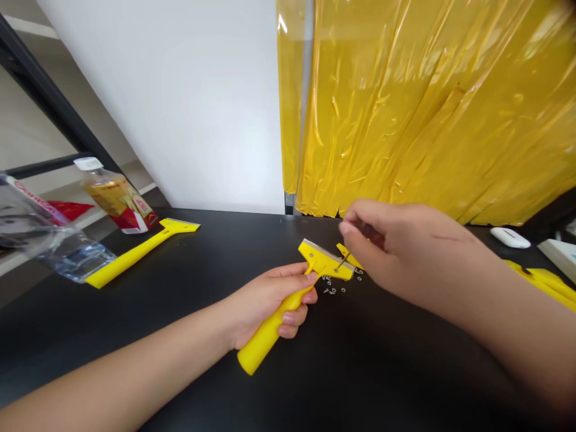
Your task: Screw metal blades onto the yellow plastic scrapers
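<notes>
My left hand [279,294] is wrapped round the handle of a yellow scraper [261,342], whose wide head with a metal blade edge points up and to the right. A small screw shows at each side of that head. My right hand [382,240] is closed in a pinch on a thin metal driver [343,262]. Its tip meets the head near the right-hand screw; its other end is hidden in my fingers. Behind the head, partly covered, lies another yellow piece [342,249]. Small loose screws and rings [332,291] are scattered on the black table [202,384] just beyond the scraper.
A second yellow scraper [139,252] lies at the left, beside a clear plastic bottle [76,258] and a drink bottle [119,201]. At the right are a white earbud case [510,237] and more yellow parts [549,282]. Yellow plastic sheeting [405,120] hangs behind.
</notes>
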A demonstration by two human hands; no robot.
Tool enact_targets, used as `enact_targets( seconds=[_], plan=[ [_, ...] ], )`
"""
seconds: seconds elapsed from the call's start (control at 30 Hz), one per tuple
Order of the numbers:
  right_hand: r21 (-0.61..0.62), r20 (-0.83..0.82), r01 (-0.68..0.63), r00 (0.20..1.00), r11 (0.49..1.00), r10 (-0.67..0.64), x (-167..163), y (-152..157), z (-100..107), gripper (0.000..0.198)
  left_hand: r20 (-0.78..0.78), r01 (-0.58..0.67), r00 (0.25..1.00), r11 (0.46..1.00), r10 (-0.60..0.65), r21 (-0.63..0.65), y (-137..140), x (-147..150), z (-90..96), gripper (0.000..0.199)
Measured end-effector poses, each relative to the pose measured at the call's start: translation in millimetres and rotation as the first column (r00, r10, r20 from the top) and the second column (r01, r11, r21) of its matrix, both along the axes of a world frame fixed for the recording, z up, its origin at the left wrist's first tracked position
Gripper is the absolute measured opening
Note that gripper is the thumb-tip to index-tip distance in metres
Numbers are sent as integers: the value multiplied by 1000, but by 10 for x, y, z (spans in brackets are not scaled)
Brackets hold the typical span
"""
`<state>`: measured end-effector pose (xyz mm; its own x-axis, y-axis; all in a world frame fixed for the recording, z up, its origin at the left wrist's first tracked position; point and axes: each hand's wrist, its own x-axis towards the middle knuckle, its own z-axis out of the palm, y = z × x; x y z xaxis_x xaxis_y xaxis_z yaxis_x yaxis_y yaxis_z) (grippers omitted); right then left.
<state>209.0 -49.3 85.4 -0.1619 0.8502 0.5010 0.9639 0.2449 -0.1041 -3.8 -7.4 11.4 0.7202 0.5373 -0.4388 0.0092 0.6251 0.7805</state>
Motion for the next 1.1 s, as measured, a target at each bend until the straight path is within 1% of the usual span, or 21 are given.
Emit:
enact_targets(
  seconds=[0.03,0.07,0.13,0.17,0.23,0.33,0.43,0.57,0.6,0.67,0.7,0.77,0.83,0.93,1.03,1.1],
  plan=[
    [6,3,-4,1000,1000,4,16,6,2,19,-2,3,1000,1000,-3,2,1,0,0,24],
    [3,-2,-23,1000,1000,23,29,9,5,19,-4,4,1000,1000,-4,3,1,1,-1,24],
    [-13,-22,-56,998,998,56,48,7,10,11,-3,4,1000,1000,-4,-1,1,2,-3,24],
    [-15,-21,-49,999,999,49,54,3,12,9,0,4,1000,1000,-4,-4,1,2,-3,23],
    [-23,1,-28,1000,999,28,60,-7,14,12,7,4,1000,1000,-4,-7,2,2,-4,23],
    [-37,9,-61,998,997,62,62,-22,11,12,8,-1,1000,1000,1,-11,5,-2,-6,24],
    [-38,6,-40,999,998,40,54,-34,4,10,5,-7,1000,1000,7,-14,6,-7,-6,24],
    [-56,-25,-106,994,993,105,32,-42,5,7,-1,-13,1000,1000,13,-14,5,-9,1,25],
    [-52,1,-80,997,995,80,29,-41,9,6,-2,-9,1000,1000,9,-10,5,-9,3,25],
    [-46,81,15,997,999,-11,33,-35,17,16,-9,-1,1000,1000,1,-3,2,-7,7,26],
    [-54,102,39,994,998,-34,41,-32,21,18,-14,-1,1000,1000,1,-2,1,-7,10,25],
    [-104,70,2,998,995,5,67,-30,28,10,-20,-1,1000,1000,0,-3,-3,-7,14,24],
    [-148,13,-37,999,988,39,92,-36,33,12,-19,1,1000,1000,-1,-4,-6,-8,17,23],
    [-155,-7,-5,1000,988,4,105,-55,37,14,-15,1,1000,1000,-1,6,-7,-10,16,23],
    [-158,-47,-72,997,985,65,102,-62,37,12,-16,-2,1000,1000,2,13,-7,-10,9,23],
    [-164,-54,-59,997,985,51,108,-59,33,13,-20,-2,1000,1000,2,12,-6,-9,7,23]
  ],
)
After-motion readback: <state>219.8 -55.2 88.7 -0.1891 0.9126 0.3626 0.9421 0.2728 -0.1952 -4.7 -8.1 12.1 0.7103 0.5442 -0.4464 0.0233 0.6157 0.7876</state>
